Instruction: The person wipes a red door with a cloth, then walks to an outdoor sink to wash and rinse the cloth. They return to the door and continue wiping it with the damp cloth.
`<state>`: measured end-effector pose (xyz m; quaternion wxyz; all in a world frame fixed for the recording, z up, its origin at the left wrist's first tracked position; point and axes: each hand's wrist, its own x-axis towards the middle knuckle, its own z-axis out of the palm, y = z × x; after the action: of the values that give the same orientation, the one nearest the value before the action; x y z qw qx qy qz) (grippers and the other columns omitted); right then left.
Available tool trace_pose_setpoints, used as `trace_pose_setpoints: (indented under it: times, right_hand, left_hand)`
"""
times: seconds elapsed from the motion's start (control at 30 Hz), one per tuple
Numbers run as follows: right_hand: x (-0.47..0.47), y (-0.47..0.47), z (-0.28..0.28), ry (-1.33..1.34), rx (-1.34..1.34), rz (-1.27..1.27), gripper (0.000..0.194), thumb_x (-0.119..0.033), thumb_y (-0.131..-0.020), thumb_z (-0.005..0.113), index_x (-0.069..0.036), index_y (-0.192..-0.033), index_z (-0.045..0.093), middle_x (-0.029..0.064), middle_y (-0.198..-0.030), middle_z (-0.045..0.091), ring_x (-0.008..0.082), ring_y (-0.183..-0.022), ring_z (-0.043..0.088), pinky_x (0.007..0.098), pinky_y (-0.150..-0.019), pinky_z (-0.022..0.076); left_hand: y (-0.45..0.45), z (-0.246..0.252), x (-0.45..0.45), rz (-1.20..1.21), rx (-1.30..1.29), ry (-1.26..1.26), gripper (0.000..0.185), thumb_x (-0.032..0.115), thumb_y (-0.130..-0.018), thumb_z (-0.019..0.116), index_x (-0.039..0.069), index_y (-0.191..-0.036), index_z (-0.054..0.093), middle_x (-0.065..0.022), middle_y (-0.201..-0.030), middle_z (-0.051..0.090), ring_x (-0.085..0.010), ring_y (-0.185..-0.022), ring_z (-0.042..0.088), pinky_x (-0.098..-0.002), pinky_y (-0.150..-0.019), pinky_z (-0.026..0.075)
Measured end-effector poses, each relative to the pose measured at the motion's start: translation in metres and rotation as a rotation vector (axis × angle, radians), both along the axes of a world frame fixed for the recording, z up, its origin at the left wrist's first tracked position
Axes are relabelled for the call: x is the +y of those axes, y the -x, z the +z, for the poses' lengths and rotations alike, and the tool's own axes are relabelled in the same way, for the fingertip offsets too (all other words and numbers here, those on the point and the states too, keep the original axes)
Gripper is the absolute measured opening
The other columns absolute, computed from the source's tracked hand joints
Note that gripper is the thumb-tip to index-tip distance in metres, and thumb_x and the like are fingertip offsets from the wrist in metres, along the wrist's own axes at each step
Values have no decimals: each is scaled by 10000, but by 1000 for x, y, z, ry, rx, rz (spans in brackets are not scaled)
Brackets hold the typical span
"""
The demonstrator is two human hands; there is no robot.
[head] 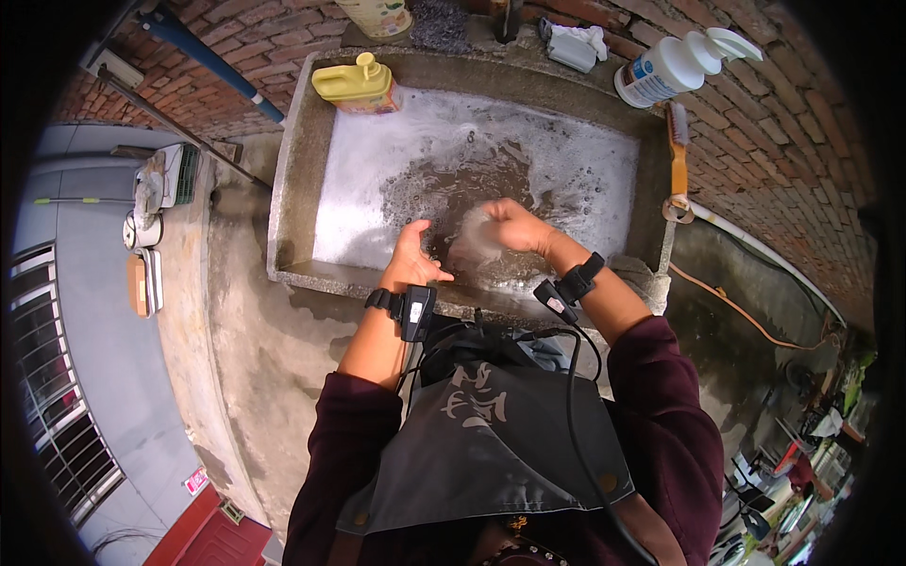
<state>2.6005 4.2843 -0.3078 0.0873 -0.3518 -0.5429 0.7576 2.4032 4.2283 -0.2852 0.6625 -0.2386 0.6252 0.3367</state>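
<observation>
A rough stone sink (291,170) full of soapy water (453,177) lies before me. My right hand (520,226) is low over the brown, foam-free patch, its fingers closed on a pale, blurred item (478,237). Motion and water hide what that item is; it may be a cloth. To its left, my left hand (414,258) is at the near side of the sink with thumb and fingers apart, and I see nothing in it. White foam covers the water around the hands.
A yellow jug (357,83) stands in the sink's far left corner. On the right rim rest a wooden-handled brush (677,159) and a white spray bottle (658,74). A grey block (572,49) and a dark scrubber (440,27) sit along the back, by the brick wall (764,113).
</observation>
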Motion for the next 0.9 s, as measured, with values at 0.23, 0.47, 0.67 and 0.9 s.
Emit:
trace_pose_setpoints:
  times: [0.23, 0.47, 0.67, 0.9]
  right_hand:
    - [5, -11, 120, -725, 169, 97, 156, -35, -799, 570, 39, -931, 607, 83, -880, 624, 225, -905, 557, 343, -811, 446]
    - [-25, 25, 101, -883, -69, -46, 413, -318, -886, 660, -44, -1190, 607, 211, -1299, 478, 433, -1249, 392, 488, -1077, 328]
    - [-30, 55, 89, -928, -94, -338, 415, -359, -882, 673, -25, -1125, 631, 213, -1249, 513, 405, -1138, 442, 469, -999, 382]
    - [-7, 75, 95, -1067, -163, -619, 268, -245, -785, 691, 10, -826, 622, 139, -937, 613, 352, -865, 575, 417, -732, 497]
  left_hand:
    - [-15, -18, -1, 106, -411, -565, 443, 299, -982, 328, 17, -1270, 512, -166, -1204, 597, -333, -1114, 597, -472, -919, 527]
    - [-35, -5, -1, 194, -455, -911, 409, 353, -990, 451, 57, -1257, 540, -115, -1230, 592, -266, -1148, 583, -432, -983, 490]
    - [-37, 23, 7, 215, -301, -838, 386, 379, -993, 470, 83, -1228, 548, -81, -1243, 579, -225, -1150, 575, -399, -984, 492]
    - [-36, 62, 15, 103, 53, -690, 323, 373, -986, 484, 103, -1129, 589, -46, -1064, 631, -168, -964, 624, -332, -783, 533]
